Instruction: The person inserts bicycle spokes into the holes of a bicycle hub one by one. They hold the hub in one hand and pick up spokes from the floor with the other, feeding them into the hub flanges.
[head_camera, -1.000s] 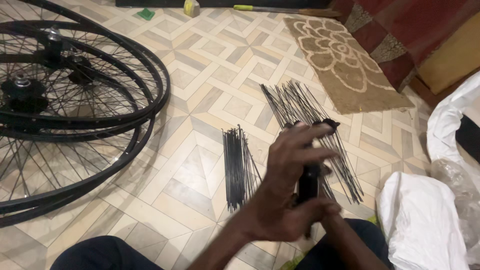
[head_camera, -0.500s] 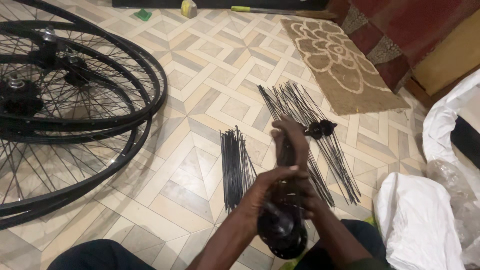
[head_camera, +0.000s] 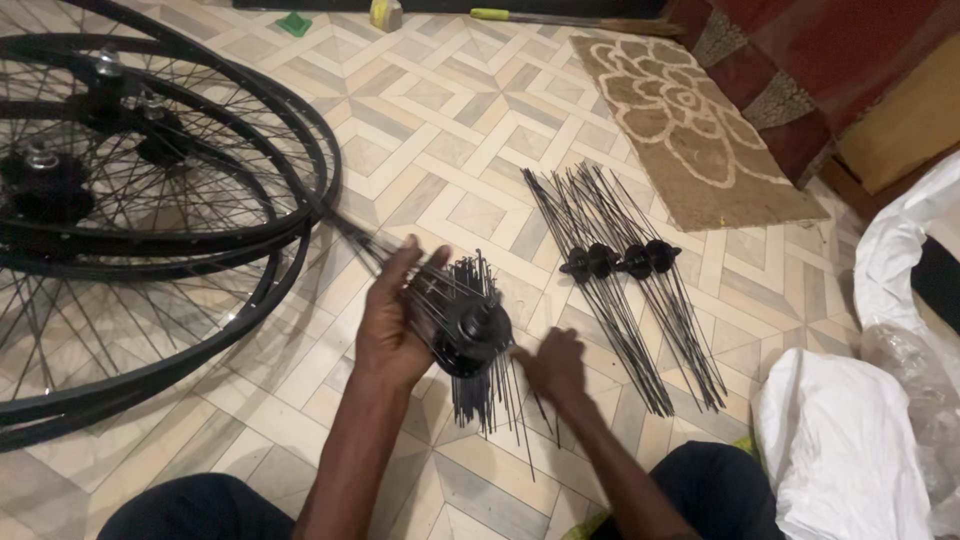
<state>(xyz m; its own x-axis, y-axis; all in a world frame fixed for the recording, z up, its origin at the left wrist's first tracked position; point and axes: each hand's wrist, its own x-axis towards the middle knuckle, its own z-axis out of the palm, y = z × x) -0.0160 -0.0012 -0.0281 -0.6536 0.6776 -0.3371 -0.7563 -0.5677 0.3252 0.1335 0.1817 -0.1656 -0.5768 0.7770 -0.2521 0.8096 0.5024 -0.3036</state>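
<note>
My left hand (head_camera: 390, 320) grips a black wheel hub (head_camera: 470, 328) with several thin black spokes fanned out from its flange, held above the tiled floor. My right hand (head_camera: 552, 366) is just right of the hub, fingers curled at the loose spokes (head_camera: 490, 400) lying on the floor under it. It holds a spoke or only touches them; I cannot tell which. A second black hub (head_camera: 620, 262) lies across another bundle of spokes (head_camera: 625, 290) to the right.
Built bicycle wheels (head_camera: 150, 190) with black rims lie stacked at the left. A patterned brown mat (head_camera: 680, 130) lies at the back right. White plastic sacks (head_camera: 850, 450) sit at the right. My knees show at the bottom edge.
The hub has turned from upright to sideways and moved left into my left hand. My right hand let go of it and dropped to the spokes on the floor.
</note>
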